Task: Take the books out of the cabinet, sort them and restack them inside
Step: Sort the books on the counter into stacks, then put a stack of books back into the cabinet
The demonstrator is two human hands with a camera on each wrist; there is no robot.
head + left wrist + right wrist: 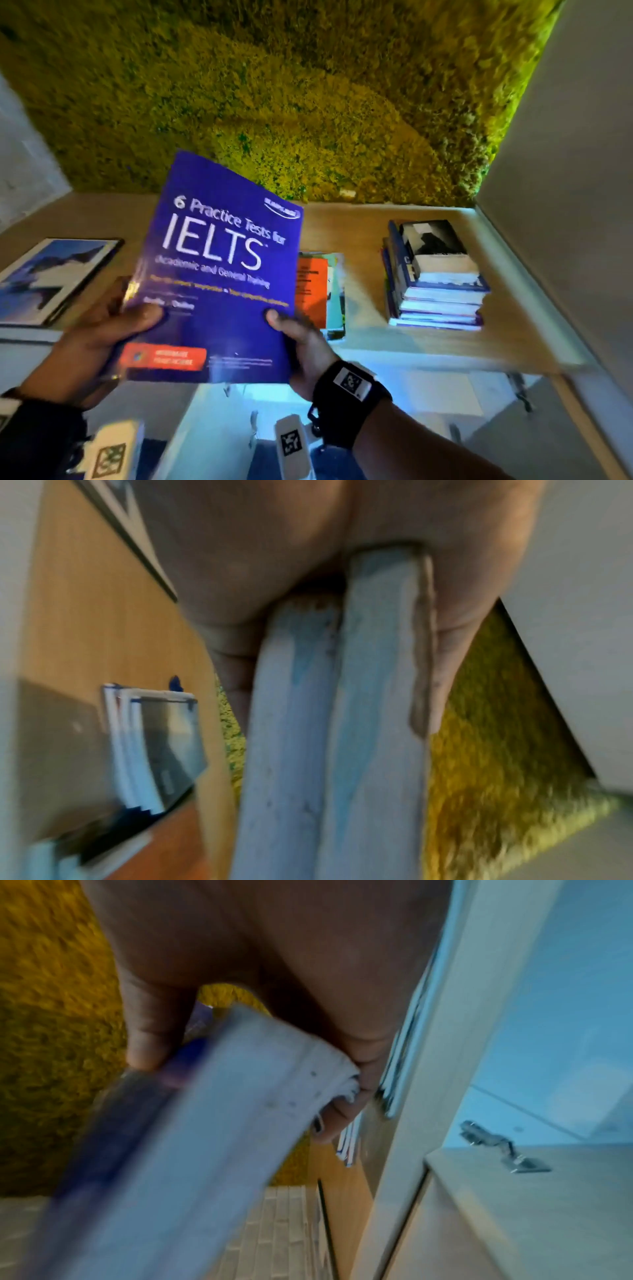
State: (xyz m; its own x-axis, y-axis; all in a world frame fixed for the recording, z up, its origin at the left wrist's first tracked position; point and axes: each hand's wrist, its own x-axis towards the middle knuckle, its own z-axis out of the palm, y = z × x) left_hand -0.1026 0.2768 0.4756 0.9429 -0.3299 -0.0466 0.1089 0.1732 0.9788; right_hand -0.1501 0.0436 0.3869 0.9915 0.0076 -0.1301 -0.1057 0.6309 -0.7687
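Note:
A large purple IELTS practice-test book is held up in both hands above the wooden top. My left hand grips its lower left edge, thumb on the cover. My right hand grips the lower right corner, thumb on the cover. In the left wrist view the book's page edges sit between thumb and fingers, apparently with a second volume. In the right wrist view its page block is pinched the same way. A tall book stack stands to the right. A smaller pile with an orange cover lies partly behind the held book.
A framed picture lies flat at the left of the top. A green moss wall rises behind. A white panel stands at the right. A cabinet hinge shows on the white cabinet below.

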